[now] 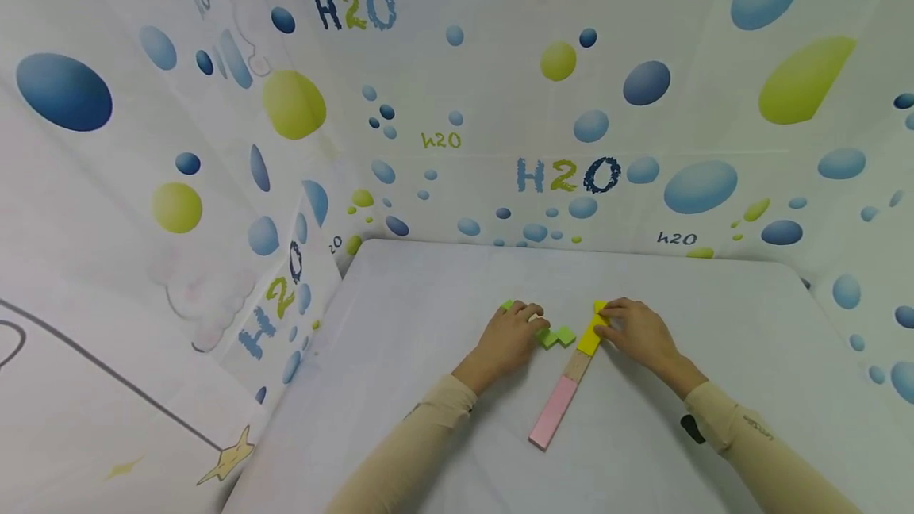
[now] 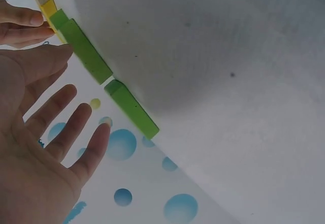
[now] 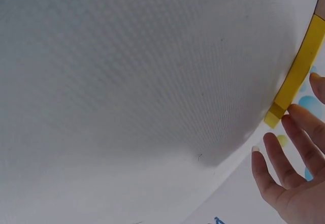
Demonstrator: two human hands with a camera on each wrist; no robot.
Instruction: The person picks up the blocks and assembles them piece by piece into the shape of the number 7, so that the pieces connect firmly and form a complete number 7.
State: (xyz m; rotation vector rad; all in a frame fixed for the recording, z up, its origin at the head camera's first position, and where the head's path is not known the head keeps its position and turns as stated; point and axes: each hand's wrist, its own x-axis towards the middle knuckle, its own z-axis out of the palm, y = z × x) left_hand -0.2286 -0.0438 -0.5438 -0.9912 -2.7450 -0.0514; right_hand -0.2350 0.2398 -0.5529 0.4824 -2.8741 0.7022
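Observation:
My left hand [image 1: 508, 341] lies over green blocks on the table, its fingers partly covering them. In the left wrist view, its fingers spread apart and the thumb tip is at the side of a long green block [image 2: 86, 51]. A second green block [image 2: 133, 111] lies end to end with it, a small gap between. On the right, my right hand [image 1: 639, 335] has its thumb and forefinger beside a yellow block [image 1: 591, 335]. A smaller yellow piece [image 3: 274, 116] sits at that block's far end, close to the forefinger; the other fingers are spread.
In line with the yellow block, a plain wooden block [image 1: 577, 366] and a pink block [image 1: 553, 414] run toward me. A small green block [image 1: 566, 335] lies left of the yellow one. Behind the white table [image 1: 457, 268] stand walls printed with bubbles.

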